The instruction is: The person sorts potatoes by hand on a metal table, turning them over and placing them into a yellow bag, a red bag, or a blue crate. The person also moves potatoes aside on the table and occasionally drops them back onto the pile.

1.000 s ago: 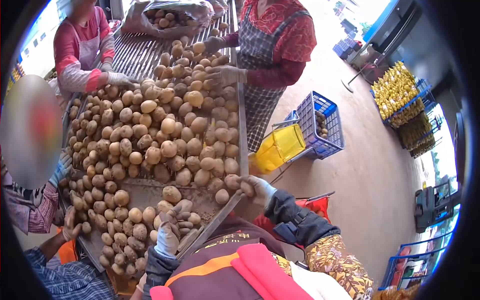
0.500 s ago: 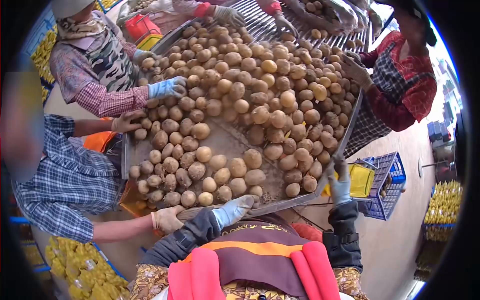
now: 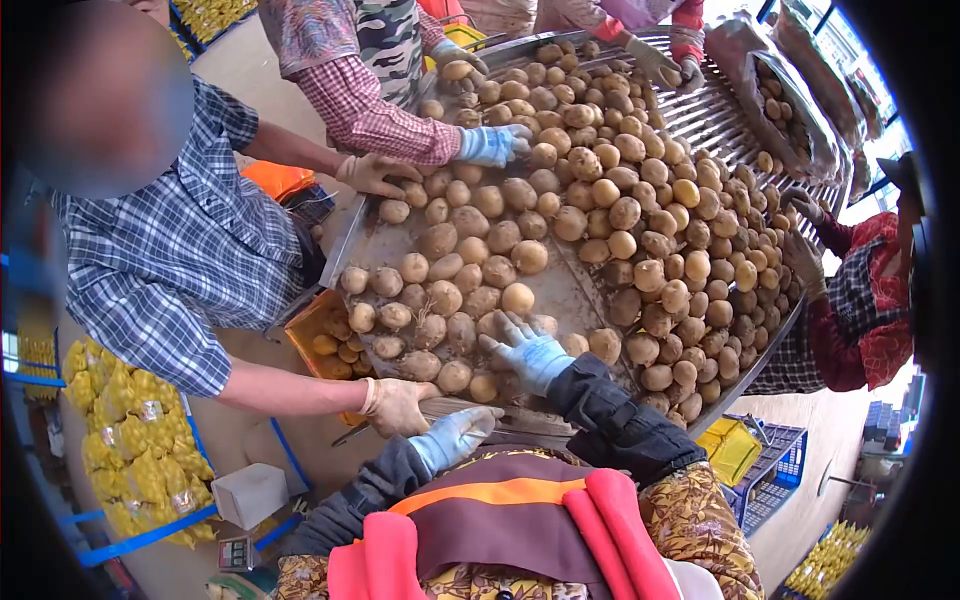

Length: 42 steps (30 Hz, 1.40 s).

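My right hand (image 3: 530, 352), in a pale blue glove, reaches over the near part of the metal sorting table (image 3: 590, 290). Its fingers are spread, with the tips against potatoes (image 3: 518, 298) that have soil and roots on them. At the near rim is my left hand (image 3: 455, 438), gloved the same way. Its fingers stretch out beside the table edge and hold no potato that I can see. A co-worker's gloved hand (image 3: 400, 405) lies on the rim just left of it. A large heap of potatoes (image 3: 640, 190) covers the table's middle and right.
Co-workers stand around the table, their gloved hands (image 3: 492, 146) among the potatoes. An orange crate (image 3: 300, 325) with potatoes sits below the left edge. Yellow net bags (image 3: 130, 430) are stacked at lower left. At right stands a blue crate (image 3: 775, 480); open sacks (image 3: 770, 90) lie at the back.
My right hand has moved from the table's outer right edge onto the potatoes. My left hand stays near the rim. The view has turned, and the left co-worker leans closer.
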Motion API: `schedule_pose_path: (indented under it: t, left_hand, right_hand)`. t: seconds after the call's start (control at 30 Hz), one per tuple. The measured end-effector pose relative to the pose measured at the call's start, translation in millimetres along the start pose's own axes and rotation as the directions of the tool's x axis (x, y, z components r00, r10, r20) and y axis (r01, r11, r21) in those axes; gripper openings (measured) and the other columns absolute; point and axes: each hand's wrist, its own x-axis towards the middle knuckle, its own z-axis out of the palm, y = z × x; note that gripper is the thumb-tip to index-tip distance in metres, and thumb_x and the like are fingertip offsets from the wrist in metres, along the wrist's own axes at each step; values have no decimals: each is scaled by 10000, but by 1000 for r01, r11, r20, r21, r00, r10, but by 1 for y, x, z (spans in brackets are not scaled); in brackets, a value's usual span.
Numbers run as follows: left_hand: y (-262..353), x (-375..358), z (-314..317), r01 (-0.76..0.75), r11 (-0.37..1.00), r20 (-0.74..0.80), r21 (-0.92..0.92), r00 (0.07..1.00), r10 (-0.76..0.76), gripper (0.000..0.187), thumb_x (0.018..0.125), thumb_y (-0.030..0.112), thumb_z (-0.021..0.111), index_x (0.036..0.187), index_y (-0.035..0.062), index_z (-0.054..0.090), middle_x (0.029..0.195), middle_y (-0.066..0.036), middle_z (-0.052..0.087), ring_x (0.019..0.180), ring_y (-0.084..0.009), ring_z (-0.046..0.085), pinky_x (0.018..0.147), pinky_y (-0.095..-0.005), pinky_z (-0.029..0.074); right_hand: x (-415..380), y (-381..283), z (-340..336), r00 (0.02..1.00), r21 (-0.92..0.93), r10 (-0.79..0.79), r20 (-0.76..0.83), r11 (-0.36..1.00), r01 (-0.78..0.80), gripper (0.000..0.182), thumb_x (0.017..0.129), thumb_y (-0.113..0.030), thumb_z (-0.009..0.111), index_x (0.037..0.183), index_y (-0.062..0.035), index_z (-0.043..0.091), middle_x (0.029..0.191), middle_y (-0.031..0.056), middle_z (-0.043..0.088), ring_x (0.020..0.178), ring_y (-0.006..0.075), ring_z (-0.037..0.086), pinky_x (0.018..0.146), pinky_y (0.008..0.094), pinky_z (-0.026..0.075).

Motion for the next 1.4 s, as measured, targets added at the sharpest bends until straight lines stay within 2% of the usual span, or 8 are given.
schedule_pose_path:
  t: [0.2, 0.33, 0.47, 0.6, 0.8, 1.2, 1.3, 1.4]
  left_hand:
    - [9, 12, -14, -68, 955, 16, 289, 998, 66, 439, 986, 371, 450, 1273, 46, 518, 1150, -216, 613, 1087, -381, 575, 932, -395, 451]
    - [34, 30, -23, -98, 864, 113, 494, 992, 47, 367, 956, 320, 486, 1209, 58, 542, 1157, -214, 598, 1097, -391, 552, 923, -398, 447]
    - [34, 48, -29, -243, 484, 72, 841, 936, 346, 370, 911, 353, 534, 1195, 119, 574, 1286, -134, 542, 1230, -350, 472, 1040, -498, 322]
    - [34, 59, -23, 25, 353, -81, 935, 986, 143, 507, 899, 410, 529, 1349, 181, 487, 1468, -114, 383, 1372, -301, 338, 1086, -631, 167]
    - [32, 70, -19, 108, 304, -150, 947, 982, 118, 567, 880, 440, 541, 1394, 223, 443, 1518, -82, 312, 1432, -221, 225, 1031, -737, 100]
    - [28, 94, -36, 394, 382, -440, 836, 897, 36, 544, 877, 383, 542, 1388, 224, 448, 1511, -27, 311, 1422, -289, 209, 1003, -741, 190]
    - [36, 89, -53, 409, 319, -429, 855, 903, -8, 502, 887, 337, 542, 1377, 260, 460, 1515, 54, 289, 1420, -327, 178, 979, -789, 163]
    - [50, 92, -60, 423, 289, -410, 859, 906, -107, 483, 893, 295, 537, 1370, 291, 461, 1511, 111, 281, 1416, -325, 174, 954, -827, 155]
  right_hand:
    - [80, -29, 29, 978, 54, -88, -189, 994, 100, 555, 831, -174, 568, 1372, -138, 445, 1458, 162, 383, 1385, 354, 310, 1119, 516, 259]
    - [98, -37, 5, 905, 476, -224, -361, 790, 386, 491, 791, -123, 611, 1274, -93, 527, 1298, 167, 515, 1235, 373, 467, 1031, 448, 387]
    - [72, 9, -42, 857, 128, 95, -507, 991, -34, 604, 756, -209, 705, 1314, -129, 486, 1317, 195, 479, 1264, 395, 419, 1055, 490, 343]
    - [60, 56, -55, 776, 60, 569, -273, 815, -576, 829, 743, -340, 727, 1463, -212, 335, 1537, 232, 171, 1402, 430, 198, 1135, 492, 231]
    - [53, 47, -21, 900, 260, 374, -223, 913, -315, 680, 812, -353, 679, 1413, -159, 429, 1515, 337, 75, 1384, 530, 146, 1146, 477, 228]
    - [65, 40, -23, 915, 454, -31, -402, 861, 229, 551, 710, -105, 703, 1238, -68, 546, 1195, 163, 579, 1148, 366, 545, 970, 435, 457]
    - [74, 73, -36, 749, 306, 151, -645, 949, 72, 210, 712, -48, 674, 914, -74, 625, 968, 129, 625, 886, 339, 595, 789, 417, 493]
    - [89, 119, -69, 503, 181, 298, -811, 946, -268, 271, 762, -92, 664, 1019, -43, 593, 1062, 181, 590, 1000, 369, 556, 877, 428, 453]
